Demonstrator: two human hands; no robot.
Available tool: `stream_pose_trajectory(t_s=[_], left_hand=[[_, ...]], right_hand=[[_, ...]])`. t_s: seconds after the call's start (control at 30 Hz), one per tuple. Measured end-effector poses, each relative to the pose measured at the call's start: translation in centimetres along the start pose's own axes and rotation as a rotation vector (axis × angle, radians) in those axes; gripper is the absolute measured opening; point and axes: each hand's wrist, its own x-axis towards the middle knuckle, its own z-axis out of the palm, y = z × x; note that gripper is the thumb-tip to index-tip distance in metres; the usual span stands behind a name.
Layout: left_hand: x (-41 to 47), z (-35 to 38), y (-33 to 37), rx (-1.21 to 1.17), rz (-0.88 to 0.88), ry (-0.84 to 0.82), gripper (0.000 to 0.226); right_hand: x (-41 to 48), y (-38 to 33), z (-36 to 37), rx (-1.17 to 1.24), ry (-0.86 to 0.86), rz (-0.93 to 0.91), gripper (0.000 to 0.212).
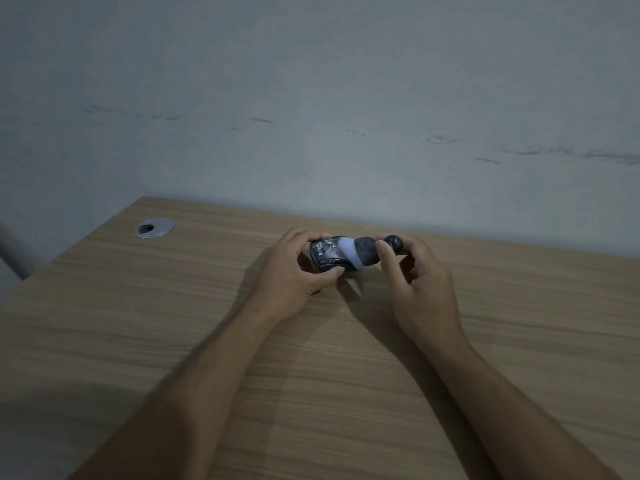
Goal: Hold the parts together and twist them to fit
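Bottle point(341, 253), small and dark, lies on its side just above the wooden desk point(173, 341), held between my two hands near the far edge by the wall point(311, 81). Far to the left, a round metal cable grommet point(155, 227) sits in the desk, well apart from the work.

With my left hand point(294, 271) I grip the bottle's printed body, fingers curled over the top and thumb pressed in from the near side. I judge this hand should do the anchoring: a firm wrap, wrist steady, so the body does not roll.

A pale band crosses the middle of the bottle, and past it a dark neck narrows toward the right.

My right hand point(412, 271) pinches the small round dark cap point(394, 241) at that end, thumb in front and fingers curled behind. Whether the cap sits tight on the neck or is already loose, I cannot tell. I think a short, even twist from the fingertips works best, keeping the cap in line with the neck, and holding the bottle low over the desk so that a slip costs nothing.
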Motion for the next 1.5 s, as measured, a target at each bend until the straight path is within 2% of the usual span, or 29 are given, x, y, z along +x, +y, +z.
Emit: stream_pose_trajectory(t_s=[0.13, 0.23, 0.33, 0.5, 0.63, 0.8, 0.87, 0.97, 1.1, 1.33, 1.5], left_hand=[[0.0, -0.2, 0.1, -0.01, -0.017, 0.008, 0.054], [0.0, -0.1, 0.3, -0.007, -0.015, 0.003, 0.054], [0.0, -0.1, 0.3, -0.005, -0.011, 0.003, 0.053], [0.0, -0.1, 0.2, -0.021, -0.026, 0.003, 0.053], [0.0, 0.1, 0.3, 0.007, 0.001, 0.008, 0.053], [-0.1, 0.1, 0.5, 0.029, 0.004, 0.021, 0.052], [-0.1, 0.0, 0.6, 0.018, 0.014, 0.022, 0.052], [-0.2, 0.0, 0.6, 0.013, 0.019, 0.014, 0.053], [-0.1, 0.1, 0.4, 0.007, 0.019, 0.01, 0.053], [-0.2, 0.3, 0.7, 0.083, 0.063, 0.008, 0.059], [-0.3, 0.4, 0.7, 0.051, 0.097, 0.027, 0.057]], right_hand=[[0.4, 0.9, -0.2, -0.036, 0.043, 0.101, 0.021], [0.6, 0.3, -0.7, -0.003, 0.089, 0.086, 0.02], [0.2, -0.1, -0.2, -0.008, 0.042, 0.045, 0.019], [0.4, 0.8, -0.4, -0.016, 0.066, 0.125, 0.02], [0.1, -0.8, -0.5, 0.011, 0.097, 0.018, 0.018], [-0.5, -1.5, 0.5, -0.062, 0.006, -0.177, 0.016], [-0.6, -1.0, 0.8, -0.11, -0.003, -0.18, 0.015], [-0.3, -0.2, 0.7, -0.157, 0.024, -0.09, 0.019], [-0.1, -0.3, 0.1, -0.131, 0.074, -0.028, 0.02], [-0.7, -1.5, 0.9, -0.141, 0.006, -0.284, 0.017], [-0.2, -0.2, 0.5, -0.173, 0.063, -0.11, 0.016]])
